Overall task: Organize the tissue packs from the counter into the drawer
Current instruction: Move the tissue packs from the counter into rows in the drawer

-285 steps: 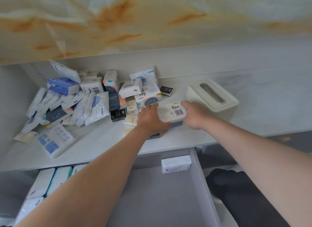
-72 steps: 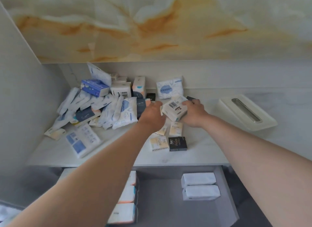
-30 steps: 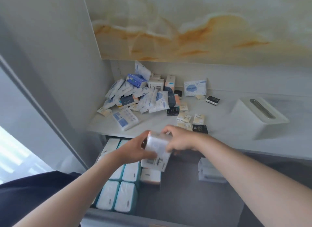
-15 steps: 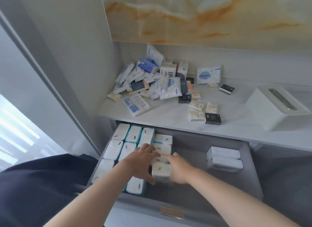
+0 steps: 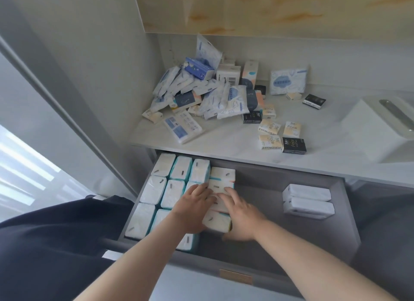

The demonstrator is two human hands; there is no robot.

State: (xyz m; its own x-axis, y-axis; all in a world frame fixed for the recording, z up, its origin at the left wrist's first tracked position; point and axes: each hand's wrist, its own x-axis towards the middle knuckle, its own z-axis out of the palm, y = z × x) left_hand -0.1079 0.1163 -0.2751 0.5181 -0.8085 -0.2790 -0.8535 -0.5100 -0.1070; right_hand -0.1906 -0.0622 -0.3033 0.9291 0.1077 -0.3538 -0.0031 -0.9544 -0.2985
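Grey drawer (image 5: 257, 200) under the worktop (image 5: 224, 144) now held the white tissue pack (image 5: 216, 221), lowered flat into its row since a moment before, left hand (image 5: 195, 209) and right hand (image 5: 239, 215) pressing it with near-straight fingers; small packs (image 5: 292, 128) above read "Face".

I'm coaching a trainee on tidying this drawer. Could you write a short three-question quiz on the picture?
1. True or false: the left hand and the right hand both rest on the rows of packs inside the drawer.
2. The two white packs lying apart from those rows sit toward the drawer's: A) left side, B) right side, C) front left corner.
3. Fill in: the white tissue box stands on the ____.
Key: 1 true; 2 B; 3 counter.
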